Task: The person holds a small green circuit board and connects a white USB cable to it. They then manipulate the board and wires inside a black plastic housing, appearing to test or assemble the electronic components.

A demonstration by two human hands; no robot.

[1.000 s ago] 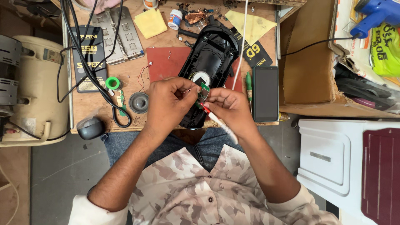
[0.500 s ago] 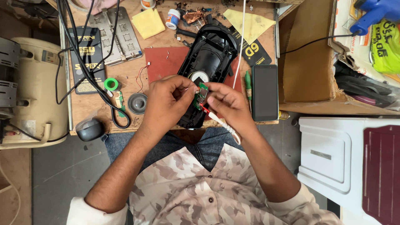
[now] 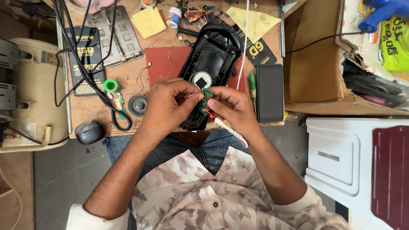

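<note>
The left hand (image 3: 168,104) and the right hand (image 3: 232,106) met over the near edge of the workbench (image 3: 85,115), fingertips pinched together around a small green circuit board (image 3: 205,100). The left hand gripped the board's left side, and a thin pale wire seemed to run from its fingers to the board, though it was too fine to be sure. The right hand held the board's other side and, with it, a slim white tool (image 3: 228,129) whose red tip lay against the board's lower end and whose handle trailed back toward the person's lap.

The board hovered just above the open black plastic casing (image 3: 213,55), which lay lengthwise from the far edge toward the near edge, a round silver part (image 3: 200,80) showing inside it. A red mat (image 3: 164,64) lay under the casing. A dark phone (image 3: 270,93) sat near the right edge, a green-handled screwdriver (image 3: 252,85) between it and the casing. Toward the left edge lay a green tape roll (image 3: 111,86), a dark round disc (image 3: 137,105) and looping black cables (image 3: 91,76).

By the look of it, the step in hand was fine work on the board itself, held free of the casing. The next move would call for a steady left-hand pinch and precise placing of the tool tip on a small spot.
</note>
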